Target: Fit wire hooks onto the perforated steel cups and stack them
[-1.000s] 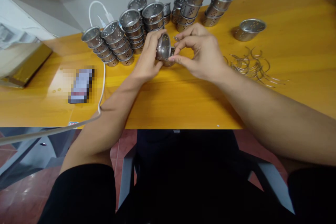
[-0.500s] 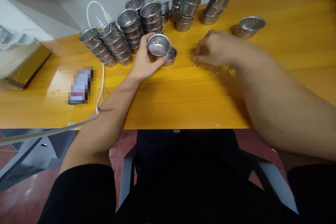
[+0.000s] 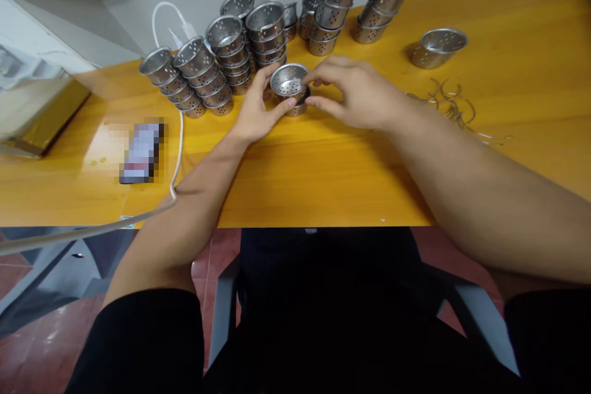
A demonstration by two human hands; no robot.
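My left hand (image 3: 257, 109) grips a small perforated metal cup (image 3: 289, 81), held upright just above a second cup (image 3: 299, 108) on the yellow table (image 3: 323, 172). My right hand (image 3: 357, 93) is at the cup's right rim, its thumb and fingers pinched together; whatever they hold is too small to make out. A loose pile of thin wire rings (image 3: 450, 109) lies to the right of that hand.
Stacks of the same metal cups (image 3: 231, 55) line the back of the table, with more stacks (image 3: 360, 3) at the back right and a single cup (image 3: 436, 48) apart. A phone (image 3: 141, 151) and a white cable (image 3: 178, 135) lie at the left, beside a gold box (image 3: 41, 117).
My right hand reached to the wire rings and has come back to the cup. My left hand turned the cup upright and shifted it slightly right over the second cup.
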